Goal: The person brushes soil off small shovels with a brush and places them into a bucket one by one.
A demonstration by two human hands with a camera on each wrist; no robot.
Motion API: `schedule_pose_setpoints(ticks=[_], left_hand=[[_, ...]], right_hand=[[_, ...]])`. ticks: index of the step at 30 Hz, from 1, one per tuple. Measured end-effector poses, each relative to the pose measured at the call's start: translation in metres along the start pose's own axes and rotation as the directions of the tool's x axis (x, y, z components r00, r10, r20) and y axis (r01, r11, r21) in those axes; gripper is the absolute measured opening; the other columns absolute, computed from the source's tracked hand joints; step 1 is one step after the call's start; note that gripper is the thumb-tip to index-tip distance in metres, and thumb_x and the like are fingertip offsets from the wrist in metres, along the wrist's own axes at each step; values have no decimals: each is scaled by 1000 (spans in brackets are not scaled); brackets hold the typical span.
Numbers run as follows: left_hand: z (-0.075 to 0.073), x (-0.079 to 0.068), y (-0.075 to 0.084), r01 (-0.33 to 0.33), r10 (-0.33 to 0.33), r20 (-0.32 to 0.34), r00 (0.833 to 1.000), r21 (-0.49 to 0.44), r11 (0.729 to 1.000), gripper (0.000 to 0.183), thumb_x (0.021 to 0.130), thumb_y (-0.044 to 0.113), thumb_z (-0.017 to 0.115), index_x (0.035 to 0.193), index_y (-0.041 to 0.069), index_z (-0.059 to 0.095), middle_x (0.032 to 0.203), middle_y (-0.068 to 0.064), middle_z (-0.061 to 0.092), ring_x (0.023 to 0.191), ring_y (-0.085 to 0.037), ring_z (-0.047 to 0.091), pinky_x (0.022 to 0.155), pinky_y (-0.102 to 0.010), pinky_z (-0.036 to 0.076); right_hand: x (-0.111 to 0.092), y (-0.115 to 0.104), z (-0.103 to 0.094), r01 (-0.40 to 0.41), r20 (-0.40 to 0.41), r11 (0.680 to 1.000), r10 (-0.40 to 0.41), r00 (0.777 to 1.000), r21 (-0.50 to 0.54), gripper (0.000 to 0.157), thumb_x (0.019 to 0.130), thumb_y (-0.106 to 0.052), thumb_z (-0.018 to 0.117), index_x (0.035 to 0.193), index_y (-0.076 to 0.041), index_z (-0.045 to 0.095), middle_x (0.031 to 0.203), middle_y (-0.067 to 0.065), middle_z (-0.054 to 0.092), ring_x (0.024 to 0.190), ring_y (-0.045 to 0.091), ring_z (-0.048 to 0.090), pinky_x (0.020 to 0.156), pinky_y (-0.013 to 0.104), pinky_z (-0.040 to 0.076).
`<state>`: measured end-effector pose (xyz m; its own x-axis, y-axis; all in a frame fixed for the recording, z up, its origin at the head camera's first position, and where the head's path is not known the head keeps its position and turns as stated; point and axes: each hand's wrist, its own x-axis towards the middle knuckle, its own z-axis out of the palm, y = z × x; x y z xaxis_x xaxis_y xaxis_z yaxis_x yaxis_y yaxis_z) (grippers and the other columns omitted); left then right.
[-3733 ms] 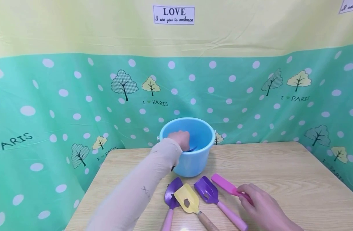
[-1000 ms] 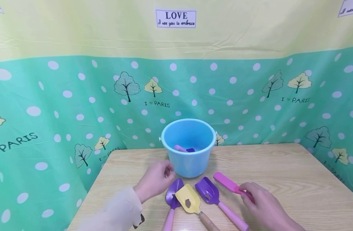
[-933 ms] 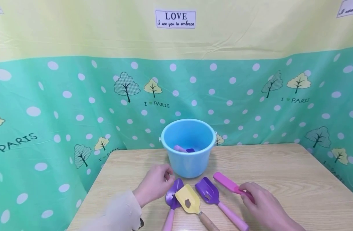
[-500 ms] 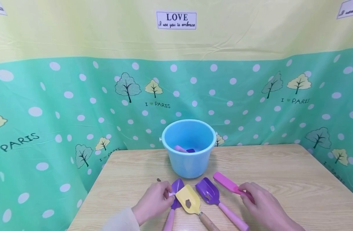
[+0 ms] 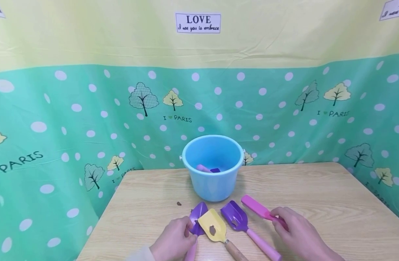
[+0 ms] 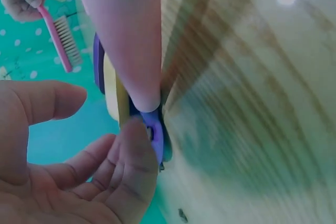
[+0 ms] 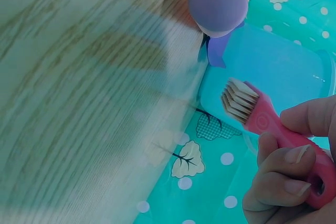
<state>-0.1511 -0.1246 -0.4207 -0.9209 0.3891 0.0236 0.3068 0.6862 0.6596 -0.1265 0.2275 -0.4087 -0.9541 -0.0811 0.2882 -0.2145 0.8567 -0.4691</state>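
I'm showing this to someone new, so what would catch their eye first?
Probably the light blue bucket, which stands near the far edge of the wooden table. Next comes the yellow scoop in front of it, lying between two purple scoops and overlapping the left one. The pink brush gripped in the right hand, to their right, also stands out.

A wooden table (image 5: 300,188) bears a blue bucket (image 5: 213,186), purple shovels (image 5: 237,211), a yellow shovel (image 5: 217,221) and a brown crumb (image 5: 178,203).
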Motion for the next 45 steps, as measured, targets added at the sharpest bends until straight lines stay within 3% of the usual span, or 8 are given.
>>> schedule_pose_setpoints(ticks=[6, 12, 18, 26, 45], left_hand=[[7, -5, -2, 35, -34, -11, 999, 30, 999, 24, 78, 22, 69, 90, 4, 59, 61, 5, 47, 50, -8, 43, 43, -25, 37], [13, -8, -2, 85, -85, 3, 996, 27, 996, 28, 81, 28, 68, 88, 4, 57, 65, 3, 49, 54, -11, 45, 48, -27, 38], [19, -10, -7, 80, -80, 10, 997, 29, 996, 26, 79, 28, 68, 79, 10, 50, 65, 2, 48, 55, -11, 44, 48, -26, 38], [23, -10, -8, 73, -73, -1, 997, 44, 996, 26, 76, 26, 70, 78, 11, 50, 64, 2, 47, 55, -10, 45, 48, -26, 38], [21, -12, -8, 151, -147, 71, 987, -55, 987, 15, 73, 13, 62, 81, 7, 51, 65, -2, 51, 54, -15, 49, 47, -28, 42]], right_hand=[[0, 0, 1, 4, 5, 1000, -4, 1000, 16, 23, 81, -4, 69, 98, -20, 66, 67, -14, 43, 55, 1, 39, 48, 21, 35], [0, 0, 2, 3, 13, 1000, -3, 1000, 17, 23, 82, -5, 69, 97, -21, 65, 67, -14, 43, 55, 1, 39, 48, 21, 35], [-1, -1, 3, 14, 5, 1000, -14, 1000, 23, 23, 81, -4, 69, 96, -21, 65, 68, -15, 43, 57, 0, 40, 50, 21, 35], [-2, -2, 4, 10, 14, 1000, -10, 1000, 22, 23, 81, -4, 68, 95, -21, 65, 68, -14, 43, 57, 1, 39, 50, 21, 35], [-2, -2, 4, -1, 18, 1000, 1, 1000, 19, 22, 82, -5, 68, 96, -21, 65, 69, -14, 44, 57, 1, 40, 49, 21, 35]])
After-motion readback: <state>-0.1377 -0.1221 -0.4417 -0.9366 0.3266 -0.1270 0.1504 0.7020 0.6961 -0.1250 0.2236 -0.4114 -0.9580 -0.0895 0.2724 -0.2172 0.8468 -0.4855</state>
